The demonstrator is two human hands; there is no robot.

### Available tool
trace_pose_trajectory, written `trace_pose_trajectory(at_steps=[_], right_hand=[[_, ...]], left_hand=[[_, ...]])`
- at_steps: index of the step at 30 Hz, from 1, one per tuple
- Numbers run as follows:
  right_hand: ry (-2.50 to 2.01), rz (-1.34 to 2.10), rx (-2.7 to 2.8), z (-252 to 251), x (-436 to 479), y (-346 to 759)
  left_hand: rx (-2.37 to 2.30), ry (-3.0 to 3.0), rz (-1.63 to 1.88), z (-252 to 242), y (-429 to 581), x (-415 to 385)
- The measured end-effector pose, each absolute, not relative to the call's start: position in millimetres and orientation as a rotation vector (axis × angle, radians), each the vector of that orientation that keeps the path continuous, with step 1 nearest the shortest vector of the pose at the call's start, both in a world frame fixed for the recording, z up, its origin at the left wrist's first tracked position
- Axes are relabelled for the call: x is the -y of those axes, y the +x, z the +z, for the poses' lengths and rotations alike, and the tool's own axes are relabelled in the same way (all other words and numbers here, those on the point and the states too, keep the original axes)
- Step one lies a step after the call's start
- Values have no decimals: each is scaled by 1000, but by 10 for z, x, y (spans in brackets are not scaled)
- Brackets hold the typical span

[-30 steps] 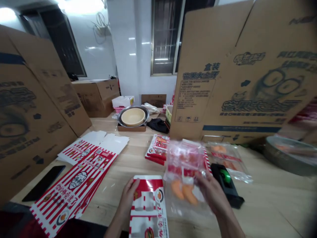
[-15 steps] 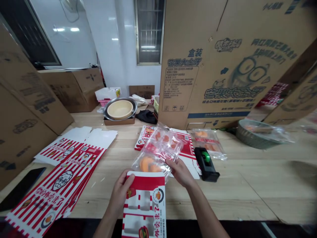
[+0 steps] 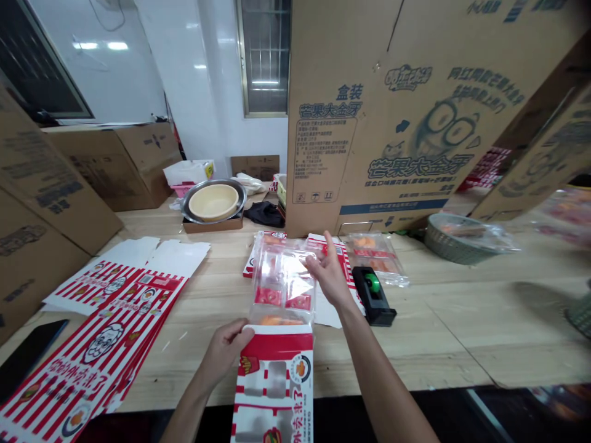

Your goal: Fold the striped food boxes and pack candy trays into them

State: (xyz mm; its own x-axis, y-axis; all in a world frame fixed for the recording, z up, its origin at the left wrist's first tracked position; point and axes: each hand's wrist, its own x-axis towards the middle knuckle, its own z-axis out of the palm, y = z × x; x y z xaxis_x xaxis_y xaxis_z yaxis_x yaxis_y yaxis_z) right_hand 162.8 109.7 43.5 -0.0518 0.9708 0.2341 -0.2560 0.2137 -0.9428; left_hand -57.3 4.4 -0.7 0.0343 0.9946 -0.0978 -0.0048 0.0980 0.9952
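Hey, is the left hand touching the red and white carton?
Touching. The head view shows the left hand gripping the top edge of the red and white carton, with the thumb lying over that edge.

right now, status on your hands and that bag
Left hand holding red-and-white carton edge. Right hand against clear plastic bag, end at carton. Black tape dispenser alongside.

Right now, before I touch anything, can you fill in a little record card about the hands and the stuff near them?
Left hand: gripping the top edge of a flat red-and-white paper box
Right hand: open, at the edge of a clear plastic bag
Inside bag: orange food, red labels
Nearby: black tape dispenser, striped flat boxes
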Motion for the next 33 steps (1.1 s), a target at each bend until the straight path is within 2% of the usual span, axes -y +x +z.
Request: trace_pose_trajectory(at_steps=[3,12,19,29,33], right_hand=[[-876,1177,1352,502,-1229,1641],[-760,1664,1745,20,-750,1581],[-818,1619,1489,-292,-443,1491],[-850,1771,1222,-283,-242,1352],[-902,1678,1000,-227,-268,1218]], left_hand=[[-1215,1187,1090,-48,-585,-49],[-1412,1079,1494,-193,-561,30],[-1369,848,1409,-307,-622,54],[-1363,973,1187,-220,-494,-87],[-1429,1084,1182,-195,-512,-161]])
